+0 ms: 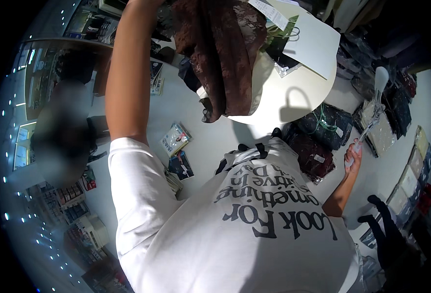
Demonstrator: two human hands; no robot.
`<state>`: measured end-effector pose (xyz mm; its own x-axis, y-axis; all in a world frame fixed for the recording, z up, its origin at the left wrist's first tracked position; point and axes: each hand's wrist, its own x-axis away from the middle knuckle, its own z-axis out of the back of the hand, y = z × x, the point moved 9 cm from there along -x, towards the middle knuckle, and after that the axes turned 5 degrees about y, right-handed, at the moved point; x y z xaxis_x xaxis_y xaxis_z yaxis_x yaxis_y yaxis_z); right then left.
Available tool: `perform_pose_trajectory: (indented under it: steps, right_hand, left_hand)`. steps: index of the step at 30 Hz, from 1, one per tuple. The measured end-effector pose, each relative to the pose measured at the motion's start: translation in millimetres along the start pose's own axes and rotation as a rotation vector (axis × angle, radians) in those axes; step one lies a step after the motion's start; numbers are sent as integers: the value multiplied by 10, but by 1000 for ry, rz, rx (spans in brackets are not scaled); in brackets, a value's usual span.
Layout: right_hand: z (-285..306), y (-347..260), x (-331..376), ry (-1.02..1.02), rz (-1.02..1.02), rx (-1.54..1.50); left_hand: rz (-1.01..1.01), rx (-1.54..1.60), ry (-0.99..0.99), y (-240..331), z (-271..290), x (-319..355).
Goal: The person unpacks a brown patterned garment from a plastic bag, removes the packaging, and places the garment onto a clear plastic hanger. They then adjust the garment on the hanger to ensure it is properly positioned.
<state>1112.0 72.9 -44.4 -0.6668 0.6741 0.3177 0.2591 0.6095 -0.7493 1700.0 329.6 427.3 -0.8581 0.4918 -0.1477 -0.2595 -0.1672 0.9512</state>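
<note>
Here my right hand [353,155] is out to my right side, fingers curled shut around the lower end of a long pole [370,119]. The pole runs up and away from that grip, and its pale rounded top [381,78] stands over the packets lying along the right side of the floor.

My left arm [123,73] is raised high, and the hand itself runs out past the top edge of the view, so I cannot tell whether those fingers are closed or apart. Just beside that arm hangs a brown lace cloth [220,53], draping down from the top edge in folds; its lower hem falls in front of the left edge of a round white table [293,97]. I cannot tell what holds it up.

On the table's far side lie a white sheet of paper [315,41] and a clear bag [286,68]. Below the table's near edge, on the floor, sit dark garments in clear bags [325,124], one dark green and one deep red, touching each other. More bagged garments [401,105] lie farther right, near the pole. On the floor to my left lie a few magazines [175,139], near one another. My white shirt [235,229] with dark lettering fills the bottom of the view.
</note>
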Motion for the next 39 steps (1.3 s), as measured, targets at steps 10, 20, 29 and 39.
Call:
perform_pose_trajectory:
  steps: [10, 20, 29, 39]
  right_hand:
    - [-327, -247, 543, 198, 71, 331]
    - [-846, 493, 493, 152, -186, 687]
    - [-1522, 306, 707, 76, -163, 856]
    - [-2381, 225, 1120, 153, 187, 1064]
  left_hand:
    - [-740, -880, 365, -1280, -546, 374]
    - [-253, -832, -347, -3706, -895, 2681]
    - [187, -296, -83, -2929, -479, 1888]
    - [235, -623, -327, -1941, -738, 1332]
